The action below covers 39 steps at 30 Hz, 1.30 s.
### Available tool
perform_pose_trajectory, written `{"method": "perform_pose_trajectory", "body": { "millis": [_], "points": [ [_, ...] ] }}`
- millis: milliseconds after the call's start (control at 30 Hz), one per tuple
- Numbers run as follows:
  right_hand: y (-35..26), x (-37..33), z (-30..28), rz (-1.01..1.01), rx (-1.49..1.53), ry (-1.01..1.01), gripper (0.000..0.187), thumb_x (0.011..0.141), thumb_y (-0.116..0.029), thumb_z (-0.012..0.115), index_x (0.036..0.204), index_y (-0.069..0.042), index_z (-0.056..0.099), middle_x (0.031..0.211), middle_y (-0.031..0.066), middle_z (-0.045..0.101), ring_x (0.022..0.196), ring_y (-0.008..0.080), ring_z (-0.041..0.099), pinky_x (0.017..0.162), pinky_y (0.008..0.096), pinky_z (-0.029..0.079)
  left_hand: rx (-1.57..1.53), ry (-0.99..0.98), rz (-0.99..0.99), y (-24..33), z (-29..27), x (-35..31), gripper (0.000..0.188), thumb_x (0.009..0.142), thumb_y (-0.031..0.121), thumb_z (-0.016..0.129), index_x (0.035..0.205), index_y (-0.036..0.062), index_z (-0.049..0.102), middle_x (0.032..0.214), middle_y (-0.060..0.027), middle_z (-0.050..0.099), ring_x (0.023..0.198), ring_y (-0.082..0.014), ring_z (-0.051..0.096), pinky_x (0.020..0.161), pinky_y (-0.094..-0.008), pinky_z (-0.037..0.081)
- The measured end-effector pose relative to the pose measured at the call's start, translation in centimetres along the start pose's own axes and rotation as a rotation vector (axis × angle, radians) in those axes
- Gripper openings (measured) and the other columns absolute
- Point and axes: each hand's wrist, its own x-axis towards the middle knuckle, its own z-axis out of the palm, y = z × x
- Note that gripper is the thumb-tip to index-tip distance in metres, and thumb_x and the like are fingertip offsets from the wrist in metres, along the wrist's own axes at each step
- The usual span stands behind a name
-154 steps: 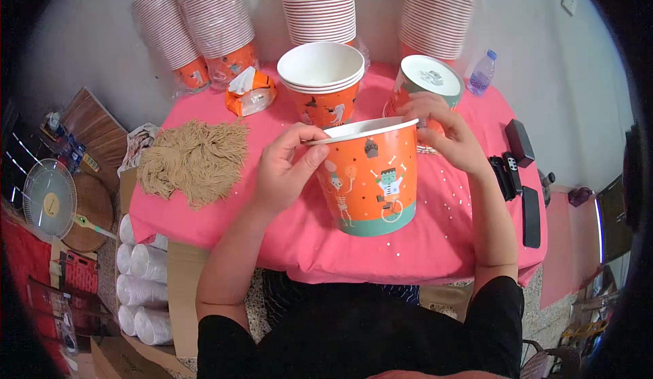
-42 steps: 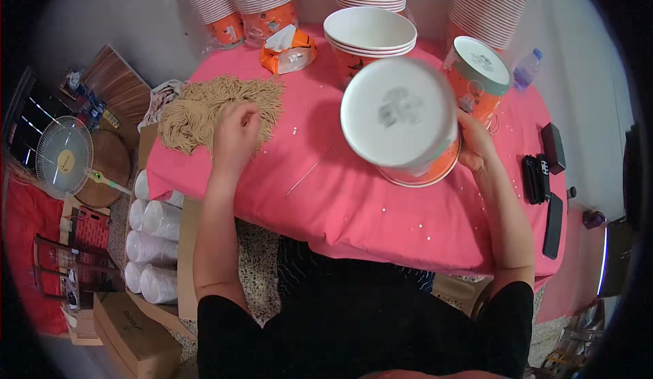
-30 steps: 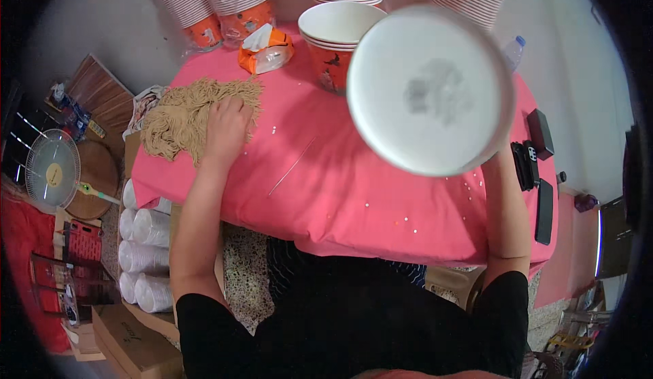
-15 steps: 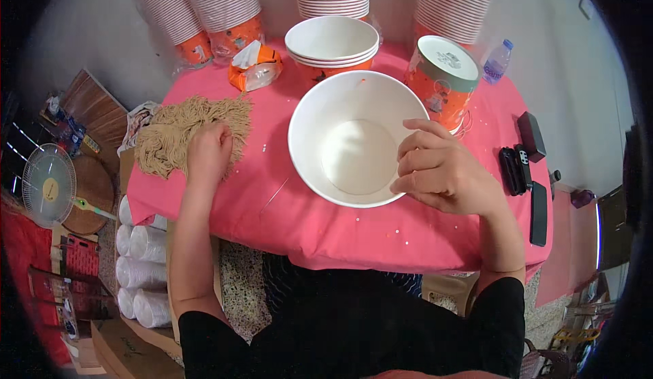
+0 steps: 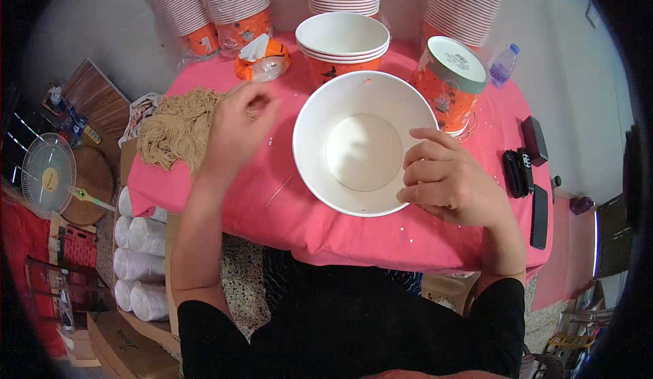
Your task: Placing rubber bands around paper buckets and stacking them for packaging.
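A large white-lined paper bucket (image 5: 362, 124) lies tilted toward me at the middle of the table, its open mouth showing the round bottom. My right hand (image 5: 456, 178) grips its right rim, fingers curled over the edge. One small hole with orange showing sits near the upper rim, and a dark mark near the lower rim. To the left, my left hand (image 5: 241, 127) is raised beside a heap of tan cord (image 5: 178, 130), its thumb and fingers curled together; what they pinch, if anything, cannot be made out. A thin needle-like stick (image 5: 279, 190) lies on the cloth between my hands.
Nested buckets (image 5: 342, 35) stand behind, with an upturned orange bucket (image 5: 452, 86) to the right. Tall bucket stacks line the wall. An orange packet (image 5: 262, 59), a plastic bottle (image 5: 504, 64) and dark cases (image 5: 534, 141) lie around the pink-covered table.
My left hand has lifted off the cord heap and moved right, toward the bucket. My right hand stays on the bucket's rim. The whole view has shifted slightly.
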Motion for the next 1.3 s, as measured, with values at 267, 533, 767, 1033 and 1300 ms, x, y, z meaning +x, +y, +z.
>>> {"method": "perform_pose_trajectory", "body": {
  "millis": [267, 533, 767, 1033, 1300],
  "points": [
    [-1.2, 0.1, 0.0, -0.025, -0.071, -0.03, 0.019, 0.062, -0.008, 0.071, 0.08, -0.009, 0.068, 0.081, -0.0003, 0.059, 0.092, 0.0213, 0.059, 0.1, 0.0523, 0.042, 0.35, -0.052, 0.505, 5.6, 5.2, 4.7, 0.026, 0.071, 0.017, 0.074, 0.092, 0.0051, 0.064, 0.087, -0.0083, 0.062, 0.087, -0.0282, 0.06, 0.072, -0.0396, 0.048],
    [-0.9, -0.1, 0.5, -0.042, -0.054, -0.007, 0.016, 0.065, -0.009, 0.069, 0.081, -0.008, 0.066, 0.079, 0.0006, 0.057, 0.091, 0.0214, 0.058, 0.1, 0.0507, 0.042, 0.363, -0.059, 0.431, 5.9, 7.1, 4.8, 0.018, 0.075, 0.016, 0.071, 0.086, 0.0043, 0.063, 0.079, -0.0088, 0.061, 0.08, -0.0275, 0.062, 0.069, -0.0392, 0.05],
    [-0.7, -0.2, 0.5, -0.049, -0.039, -0.001, 0.014, 0.066, -0.008, 0.069, 0.079, -0.007, 0.065, 0.078, 0.0012, 0.058, 0.09, 0.0215, 0.058, 0.1, 0.0496, 0.042, 0.299, -0.133, 0.424, 5.2, 6.0, 5.2, 0.014, 0.08, 0.013, 0.067, 0.087, 0.0018, 0.062, 0.08, -0.012, 0.062, 0.08, -0.0314, 0.062, 0.07, -0.0417, 0.051],
    [-0.6, -0.1, 0.1, -0.042, -0.013, -0.046, 0.013, 0.067, -0.009, 0.07, 0.08, -0.007, 0.065, 0.079, 0.0018, 0.058, 0.088, 0.022, 0.058, 0.1, 0.049, 0.042, 0.423, -0.15, 0.543, 5.4, 5.3, 4.8, 0.019, 0.082, 0.013, 0.069, 0.098, 0.0016, 0.067, 0.087, -0.0137, 0.069, 0.078, -0.0286, 0.067, 0.07, -0.0362, 0.053],
    [0.0, -0.6, -0.2, -0.023, 0.039, -0.001, 0.018, 0.063, -0.004, 0.07, 0.08, -0.006, 0.065, 0.08, 0.0031, 0.058, 0.086, 0.0238, 0.059, 0.099, 0.0491, 0.043, -0.011, -0.197, -0.006, 4.9, 3.4, 4.4, 0.015, 0.086, 0.014, 0.066, 0.089, 0.0, 0.069, 0.075, -0.0104, 0.067, 0.066, -0.0144, 0.064, 0.058, -0.0281, 0.05]
  ]
}}
